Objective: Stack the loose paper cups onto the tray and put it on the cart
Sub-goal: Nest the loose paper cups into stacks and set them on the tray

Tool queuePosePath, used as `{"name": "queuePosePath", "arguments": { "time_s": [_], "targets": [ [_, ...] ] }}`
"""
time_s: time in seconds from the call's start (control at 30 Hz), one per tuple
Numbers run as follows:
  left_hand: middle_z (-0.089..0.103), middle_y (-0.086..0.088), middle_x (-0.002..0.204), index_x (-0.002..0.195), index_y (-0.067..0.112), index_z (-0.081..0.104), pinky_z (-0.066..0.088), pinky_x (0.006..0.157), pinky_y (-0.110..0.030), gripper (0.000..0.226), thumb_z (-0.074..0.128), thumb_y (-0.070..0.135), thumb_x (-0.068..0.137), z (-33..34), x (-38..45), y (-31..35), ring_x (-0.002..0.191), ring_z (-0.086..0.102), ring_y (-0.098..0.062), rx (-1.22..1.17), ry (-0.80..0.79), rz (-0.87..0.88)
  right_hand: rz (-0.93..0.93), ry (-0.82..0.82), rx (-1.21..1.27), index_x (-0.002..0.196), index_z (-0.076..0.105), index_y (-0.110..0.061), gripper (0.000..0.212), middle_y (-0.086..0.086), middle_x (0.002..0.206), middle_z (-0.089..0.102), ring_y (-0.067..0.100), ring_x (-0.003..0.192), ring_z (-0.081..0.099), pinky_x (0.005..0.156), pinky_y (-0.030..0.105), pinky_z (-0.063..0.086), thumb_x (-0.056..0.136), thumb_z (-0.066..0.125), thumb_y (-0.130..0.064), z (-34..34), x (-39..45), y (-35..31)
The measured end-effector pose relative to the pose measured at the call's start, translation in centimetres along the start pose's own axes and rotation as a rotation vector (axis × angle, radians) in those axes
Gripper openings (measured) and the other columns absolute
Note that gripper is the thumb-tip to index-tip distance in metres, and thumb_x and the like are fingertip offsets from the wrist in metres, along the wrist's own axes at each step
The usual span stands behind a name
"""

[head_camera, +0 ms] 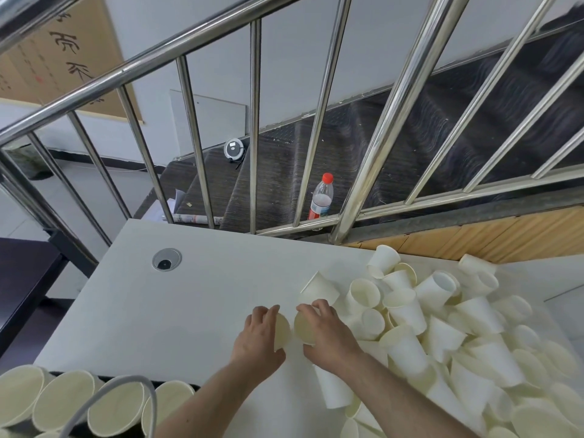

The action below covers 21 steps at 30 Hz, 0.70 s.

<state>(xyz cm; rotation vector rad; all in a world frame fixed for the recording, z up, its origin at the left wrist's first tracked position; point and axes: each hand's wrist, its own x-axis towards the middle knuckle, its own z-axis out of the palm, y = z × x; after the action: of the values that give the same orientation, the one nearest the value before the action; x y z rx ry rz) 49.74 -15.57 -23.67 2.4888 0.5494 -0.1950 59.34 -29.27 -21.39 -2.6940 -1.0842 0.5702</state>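
At table centre, just left of the loose cup pile point(442, 327): left hand point(257, 338) curled round one paper cup point(282, 333), right hand point(325, 335) curled round a second cup point(304, 327). Cups side by side, nearly touching, rims apparently facing each other; likely next step: nesting. Upright cups point(63, 403) at lower left, tray hidden. Cart not visible.

Soft even light (glary railing point(202, 36)), warped edges
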Motion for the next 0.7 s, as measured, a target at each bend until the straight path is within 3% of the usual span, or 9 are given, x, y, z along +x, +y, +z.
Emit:
{"name": "queuePosePath", "arguments": {
  "time_s": [0.7],
  "targets": [
    [0.025, 0.002, 0.138, 0.146, 0.024, 0.019, 0.046, 0.092, -0.028, 0.076, 0.058, 0.026, 0.081, 0.1, -6.8, -0.3, 0.129, 0.033, -0.019, -0.005, -0.039, -0.003, 0.007, 0.082, 0.014, 0.141, 0.032, -0.028, 0.067, -0.004, 0.134, 0.032, 0.020, 0.122, 0.041, 0.088, 0.032, 0.050, 0.081, 0.061, -0.020, 0.4, -7.1, -2.8]
  ]
}}
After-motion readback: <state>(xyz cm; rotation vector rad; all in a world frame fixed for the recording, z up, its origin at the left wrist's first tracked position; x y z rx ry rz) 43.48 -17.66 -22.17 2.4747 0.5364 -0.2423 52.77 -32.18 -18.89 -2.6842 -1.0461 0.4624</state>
